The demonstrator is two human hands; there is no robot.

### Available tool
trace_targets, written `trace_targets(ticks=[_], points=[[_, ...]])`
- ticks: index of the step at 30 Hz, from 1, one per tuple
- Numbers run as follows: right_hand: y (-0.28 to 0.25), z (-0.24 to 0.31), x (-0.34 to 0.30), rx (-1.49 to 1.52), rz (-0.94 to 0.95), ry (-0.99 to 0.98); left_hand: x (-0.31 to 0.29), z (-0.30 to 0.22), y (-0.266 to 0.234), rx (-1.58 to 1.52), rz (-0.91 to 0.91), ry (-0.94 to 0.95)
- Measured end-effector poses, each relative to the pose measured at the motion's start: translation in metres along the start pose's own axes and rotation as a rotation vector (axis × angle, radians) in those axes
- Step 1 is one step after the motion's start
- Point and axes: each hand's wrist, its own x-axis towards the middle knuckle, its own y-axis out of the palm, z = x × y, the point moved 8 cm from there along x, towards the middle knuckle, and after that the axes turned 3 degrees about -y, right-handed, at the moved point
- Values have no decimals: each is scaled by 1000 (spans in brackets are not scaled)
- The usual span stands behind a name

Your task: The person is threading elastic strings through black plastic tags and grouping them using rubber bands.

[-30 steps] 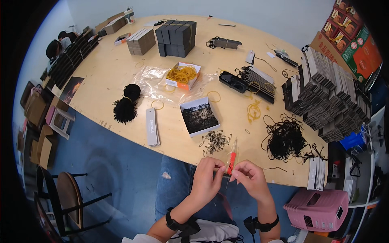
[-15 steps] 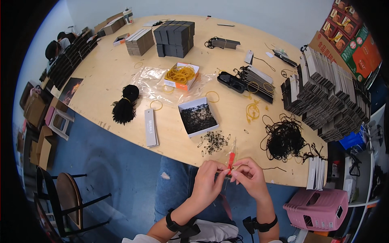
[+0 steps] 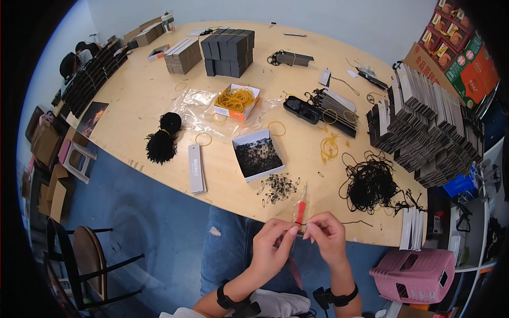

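Note:
At the table's near edge my left hand (image 3: 273,245) and my right hand (image 3: 327,238) face each other, each closed in a pinch. Between their fingertips runs a short length of thin black cord (image 3: 303,224). Just beyond the fingertips stands a red-handled tool (image 3: 300,211) with a thin pointed tip and clear wrapping around it; its lower end is partly hidden by my fingers. A loose pile of small black safety pins (image 3: 280,188) lies past the tool. Behind it is a white box (image 3: 251,177) full of small black pieces.
Tangled black cords (image 3: 369,183) lie to the right, before tall stacks of grey tags (image 3: 432,122). Further left are a bundle of black cords (image 3: 163,139), a grey tag stack (image 3: 196,169) and a box of yellow rubber bands (image 3: 239,113). A pink crate (image 3: 416,275) stands below the right edge.
My hands have moved slightly apart, the right one to the right and down. The dark strand between the fingertips now shows more plainly.

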Motion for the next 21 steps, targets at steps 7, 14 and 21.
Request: trace_targets(ticks=[7,14,21], points=[[6,-2,-3,30,28,-38,-1,17,12,-437,-13,-48],[-1,0,-5,-1,54,75,5,23,-3,-497,-143,-85],[-58,24,-50,69,621,196,23,42,-70,-373,-361,3]])
